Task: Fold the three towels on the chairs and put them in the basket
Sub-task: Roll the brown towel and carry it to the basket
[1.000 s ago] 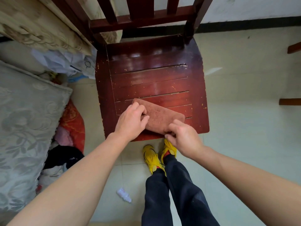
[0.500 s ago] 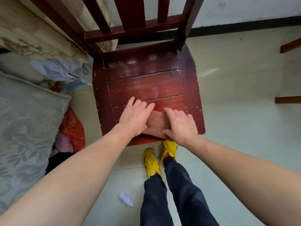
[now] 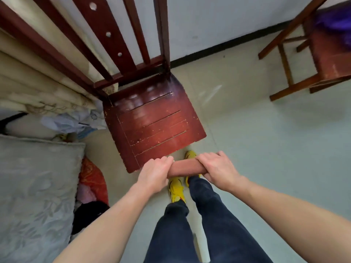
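A folded brown towel [image 3: 185,168] hangs in the air just off the front edge of the dark red wooden chair [image 3: 152,126]. My left hand [image 3: 154,172] grips its left end and my right hand [image 3: 216,168] grips its right end, fingers curled over the top. The chair seat is bare. A second wooden chair [image 3: 328,54] stands at the far right with a blurred purple cloth [image 3: 336,21] on its seat. No basket is in view.
A grey patterned cushion [image 3: 34,196] fills the left side, with red, pink and black clothes [image 3: 91,186] heaped beside it. Beige curtains [image 3: 38,88] hang at the back left. My legs and yellow shoes [image 3: 176,190] stand below the towel on the pale floor.
Both hands were pressing the folded towel flat on the chair seat; they have now gripped its ends and lifted it off toward me. The view has pulled back and turned right.
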Demonstrator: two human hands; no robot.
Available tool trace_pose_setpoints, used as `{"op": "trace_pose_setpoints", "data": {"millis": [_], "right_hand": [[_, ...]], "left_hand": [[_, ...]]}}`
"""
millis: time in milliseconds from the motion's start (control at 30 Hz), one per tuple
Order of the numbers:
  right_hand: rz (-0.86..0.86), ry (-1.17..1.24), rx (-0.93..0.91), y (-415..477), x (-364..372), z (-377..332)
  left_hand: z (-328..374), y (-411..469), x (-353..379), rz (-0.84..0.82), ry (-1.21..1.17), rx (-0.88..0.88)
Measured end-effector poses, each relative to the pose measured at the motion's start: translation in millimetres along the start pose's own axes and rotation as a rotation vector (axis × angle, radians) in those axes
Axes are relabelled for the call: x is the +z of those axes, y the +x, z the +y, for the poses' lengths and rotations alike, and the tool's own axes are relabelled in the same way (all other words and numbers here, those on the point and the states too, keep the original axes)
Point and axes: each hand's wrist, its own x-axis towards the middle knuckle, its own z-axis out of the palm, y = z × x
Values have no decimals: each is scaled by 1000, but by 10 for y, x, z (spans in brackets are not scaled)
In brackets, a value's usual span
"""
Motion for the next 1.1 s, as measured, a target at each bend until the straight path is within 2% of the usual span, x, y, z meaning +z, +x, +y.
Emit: {"op": "trace_pose_setpoints", "data": {"millis": [100,333,567,800,1100], "right_hand": [[77,56,124,-568,-313,-38],[311,-44,333,-1761,-947,244],[458,-90,661,-3300,-1363,987],[544,-31,988,-5040,-1224,1781],[681,80,1342,-7380,-826,2300]], "left_hand": [[387,-197,-306,29,46,99],[1574,-209,-1033,132,257,406],[3461,55,-1473,197,495,757],[5673,147,-1251,212,661,1040],[8346,-308,-468,179,802,1388]]}}
